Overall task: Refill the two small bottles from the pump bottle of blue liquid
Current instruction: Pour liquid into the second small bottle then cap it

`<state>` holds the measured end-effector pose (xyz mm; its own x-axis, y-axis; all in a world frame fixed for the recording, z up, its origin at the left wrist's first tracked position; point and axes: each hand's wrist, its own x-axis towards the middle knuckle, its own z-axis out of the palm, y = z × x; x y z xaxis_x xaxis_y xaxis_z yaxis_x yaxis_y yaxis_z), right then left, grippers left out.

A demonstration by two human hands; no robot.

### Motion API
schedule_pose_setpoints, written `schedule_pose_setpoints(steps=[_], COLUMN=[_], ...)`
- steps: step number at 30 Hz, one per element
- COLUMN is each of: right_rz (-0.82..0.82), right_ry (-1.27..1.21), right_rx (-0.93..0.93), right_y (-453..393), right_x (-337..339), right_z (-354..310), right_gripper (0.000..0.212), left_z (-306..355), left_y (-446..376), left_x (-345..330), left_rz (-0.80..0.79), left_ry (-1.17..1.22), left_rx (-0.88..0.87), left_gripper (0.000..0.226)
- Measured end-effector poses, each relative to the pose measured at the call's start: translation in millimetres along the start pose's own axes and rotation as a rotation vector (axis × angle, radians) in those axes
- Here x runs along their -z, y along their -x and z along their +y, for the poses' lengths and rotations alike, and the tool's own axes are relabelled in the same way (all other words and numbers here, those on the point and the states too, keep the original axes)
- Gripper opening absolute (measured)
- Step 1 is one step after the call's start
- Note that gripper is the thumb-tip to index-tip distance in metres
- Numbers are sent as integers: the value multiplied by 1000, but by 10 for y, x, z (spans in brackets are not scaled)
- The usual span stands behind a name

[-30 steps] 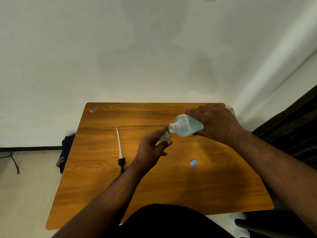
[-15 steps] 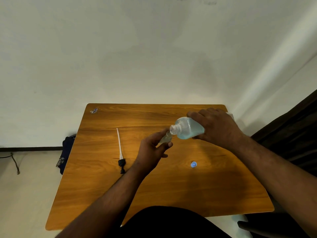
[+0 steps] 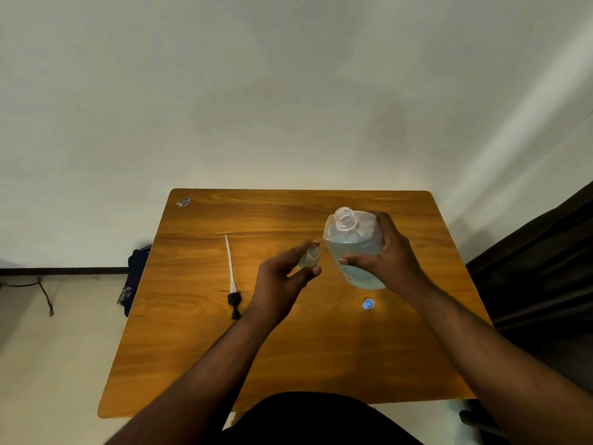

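Head view: left hand (image 3: pixel 282 284) pinches small bottle (image 3: pixel 309 256), seemingly uncapped; right hand (image 3: pixel 390 255) wraps upright pump bottle (image 3: pixel 353 248).

A single head-worn, wide-angle view looks forward and steeply down from above the near edge of a rectangular orange-brown wooden table (image 3: pixel 199 348), close enough that both bare forearms run up from the bottom corners. The whole tabletop fits in the lower half, its sides tapering toward the far edge. The upper half takes in a plain off-white wall (image 3: pixel 256 91); pale floor (image 3: pixel 48 364) shows at lower left and dark fabric (image 3: pixel 545 268) along the right edge. Straight lines bow slightly near the borders.
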<state>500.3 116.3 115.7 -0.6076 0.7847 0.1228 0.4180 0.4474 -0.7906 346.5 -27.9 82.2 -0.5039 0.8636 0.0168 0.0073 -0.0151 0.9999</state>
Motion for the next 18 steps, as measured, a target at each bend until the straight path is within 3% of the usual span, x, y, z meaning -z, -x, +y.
schedule_pose_setpoints(steps=[5, 9, 14, 18], right_rz=[-4, -18, -45, -69], right_ry=[-200, -294, -221, -201], right_rx=[-138, -194, -227, -245], right_y=[-43, -92, -213, -227], right_x=[-267, -474, -698, -878], right_z=[209, 391, 624, 889], right_gripper=[86, 85, 83, 84], left_z=[-39, -78, -172, -349], left_y=[12, 15, -17, -45], left_x=[27, 13, -24, -31], left_rz=[16, -37, -48, -13], left_ry=[-3, 131, 175, 139], left_rx=[-38, -27, 15, 60], left_gripper=[47, 45, 46, 34])
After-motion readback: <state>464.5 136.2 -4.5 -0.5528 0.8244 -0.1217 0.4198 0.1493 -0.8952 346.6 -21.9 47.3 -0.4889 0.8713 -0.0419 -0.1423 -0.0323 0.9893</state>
